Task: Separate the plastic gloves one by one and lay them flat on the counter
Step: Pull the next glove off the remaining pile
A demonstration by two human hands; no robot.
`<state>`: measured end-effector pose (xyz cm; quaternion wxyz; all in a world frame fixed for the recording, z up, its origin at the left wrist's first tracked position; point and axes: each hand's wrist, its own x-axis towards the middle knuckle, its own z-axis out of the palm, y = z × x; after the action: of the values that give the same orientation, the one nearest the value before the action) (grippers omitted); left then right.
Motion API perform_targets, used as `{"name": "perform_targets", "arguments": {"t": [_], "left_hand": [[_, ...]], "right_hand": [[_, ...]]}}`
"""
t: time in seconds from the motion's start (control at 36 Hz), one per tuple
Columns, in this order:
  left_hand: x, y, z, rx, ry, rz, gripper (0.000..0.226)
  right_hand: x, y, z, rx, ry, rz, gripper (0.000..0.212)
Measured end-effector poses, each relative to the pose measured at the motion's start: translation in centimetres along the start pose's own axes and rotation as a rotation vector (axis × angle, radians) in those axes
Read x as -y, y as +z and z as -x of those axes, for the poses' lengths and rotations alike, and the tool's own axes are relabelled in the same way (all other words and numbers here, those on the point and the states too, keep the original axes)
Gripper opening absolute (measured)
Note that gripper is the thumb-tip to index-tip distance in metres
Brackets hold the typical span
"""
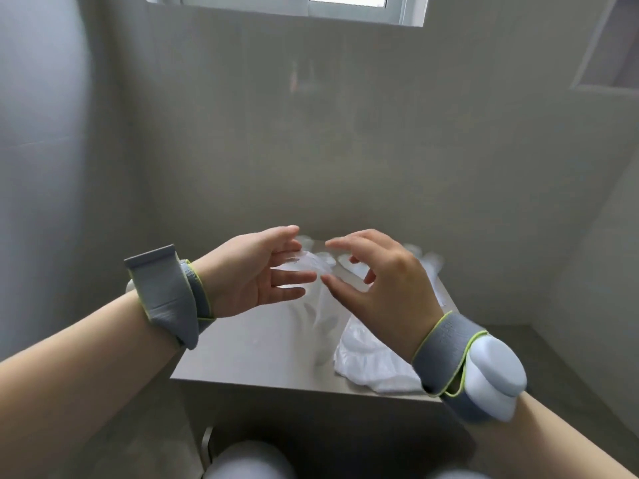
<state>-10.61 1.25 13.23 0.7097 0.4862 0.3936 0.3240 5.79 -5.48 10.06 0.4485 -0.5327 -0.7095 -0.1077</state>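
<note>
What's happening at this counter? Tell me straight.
A person is working through plastic gloves at a steel counter. The left hand and right hand are raised above it with a clear glove between their fingertips, its lower part trailing toward the counter. Which fingers actually pinch it is too blurred to tell. A crumpled pile of gloves lies on the counter under the right wrist, and a few more gloves lie near its far edge.
</note>
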Motion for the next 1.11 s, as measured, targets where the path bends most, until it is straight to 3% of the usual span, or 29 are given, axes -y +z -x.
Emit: {"name": "perform_targets", "arguments": {"t": [0.06, 0.22, 0.31, 0.42, 0.47, 0.64, 0.92, 1.11], "left_hand": [[-0.1, 0.2, 0.3, 0.006, -0.022, -0.021, 0.028], [-0.5, 0.0, 1.1, 0.095, -0.026, -0.172, 0.032], [-0.2, -0.7, 1.3, 0.008, 0.122, -0.466, 0.025], [0.3, -2.1, 0.8, -0.242, 0.433, -1.066, 0.012], [0.2, -2.7, 0.6, -0.31, 0.539, -1.189, 0.007], [-0.5, -3.3, -0.5, -0.266, 0.661, -1.091, 0.008], [-4.0, -4.0, -2.6, -0.24, 0.526, -0.802, 0.007], [-5.9, -5.9, -7.4, -0.219, 0.41, -0.539, 0.009]], "right_hand": [[-0.1, -0.2, -0.2, -0.024, -0.013, -0.002, 0.014], [0.0, -2.0, -0.6, -0.03, 0.058, -0.03, 0.009], [-0.1, -3.1, -0.9, 0.03, 0.157, -0.077, 0.008], [-0.2, -4.2, -1.6, 0.126, 0.328, -0.302, 0.009], [-0.2, -4.6, -2.2, 0.153, 0.374, -0.381, 0.008], [-1.1, -5.5, -4.4, 0.206, 0.508, -0.554, 0.008], [-3.5, -3.9, -9.4, 0.334, 0.615, -0.606, 0.01], [-6.2, 1.1, -14.4, 0.46, 0.785, -0.86, 0.012]]}}
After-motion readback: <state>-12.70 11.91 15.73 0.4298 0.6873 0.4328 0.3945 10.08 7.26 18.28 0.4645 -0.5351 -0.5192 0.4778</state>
